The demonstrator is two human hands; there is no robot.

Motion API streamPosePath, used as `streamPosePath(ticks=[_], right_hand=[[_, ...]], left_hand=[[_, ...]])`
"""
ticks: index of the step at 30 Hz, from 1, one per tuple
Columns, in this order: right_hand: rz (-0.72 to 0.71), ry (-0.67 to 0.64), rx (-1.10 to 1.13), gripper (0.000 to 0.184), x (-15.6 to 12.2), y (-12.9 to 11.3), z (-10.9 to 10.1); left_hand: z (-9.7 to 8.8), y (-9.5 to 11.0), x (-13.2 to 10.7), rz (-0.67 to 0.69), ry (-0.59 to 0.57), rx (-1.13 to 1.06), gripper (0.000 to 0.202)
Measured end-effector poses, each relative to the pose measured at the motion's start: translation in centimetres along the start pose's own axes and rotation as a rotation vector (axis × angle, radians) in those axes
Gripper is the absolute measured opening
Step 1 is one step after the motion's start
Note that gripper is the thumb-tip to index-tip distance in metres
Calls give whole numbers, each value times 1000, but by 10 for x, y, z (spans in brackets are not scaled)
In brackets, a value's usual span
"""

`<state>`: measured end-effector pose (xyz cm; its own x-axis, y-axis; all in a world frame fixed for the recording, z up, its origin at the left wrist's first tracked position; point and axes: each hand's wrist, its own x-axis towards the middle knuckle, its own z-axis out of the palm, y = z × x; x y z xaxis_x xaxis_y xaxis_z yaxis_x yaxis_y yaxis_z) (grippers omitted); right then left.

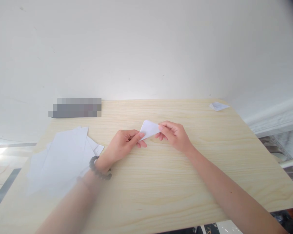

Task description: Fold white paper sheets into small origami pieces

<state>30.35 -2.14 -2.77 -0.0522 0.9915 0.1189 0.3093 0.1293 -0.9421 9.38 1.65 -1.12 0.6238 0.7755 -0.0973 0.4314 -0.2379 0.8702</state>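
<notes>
A small folded piece of white paper [149, 128] is held just above the middle of a light wooden table [161, 182]. My left hand [125, 144], with a dark bead bracelet on its wrist, pinches the paper's near left corner between thumb and fingers. My right hand [173, 134] pinches the paper's right end with closed fingers. Both hands hover close to the tabletop.
A loose pile of white paper sheets [63, 156] lies on the table's left side. A small folded paper shape [218, 106] sits at the far right corner. A blurred grey patch [75, 108] is at the far left edge. A white wall stands behind the table.
</notes>
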Motion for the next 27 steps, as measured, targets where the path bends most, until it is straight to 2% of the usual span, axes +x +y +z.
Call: streamPosePath(ticks=[5, 10, 15, 21, 24, 27], right_hand=[[-27, -30, -78, 27, 0, -2, 2], [-15, -43, -51, 31, 1, -5, 0], [18, -19, 13, 32, 2, -2, 0], [-8, -40, -64, 34, 1, -6, 1], [11, -29, -51, 34, 1, -6, 1], [54, -29, 5, 34, 2, -4, 1]], left_hand=[[2, 2, 1, 7, 49, 78, 46], [5, 4, 0, -18, 77, 77, 46], [4, 1, 0, -3, 58, 54, 41], [3, -1, 2, -15, 52, 81, 41], [6, 2, 1, -34, 118, 135, 43], [9, 4, 1, 14, 211, 214, 36]])
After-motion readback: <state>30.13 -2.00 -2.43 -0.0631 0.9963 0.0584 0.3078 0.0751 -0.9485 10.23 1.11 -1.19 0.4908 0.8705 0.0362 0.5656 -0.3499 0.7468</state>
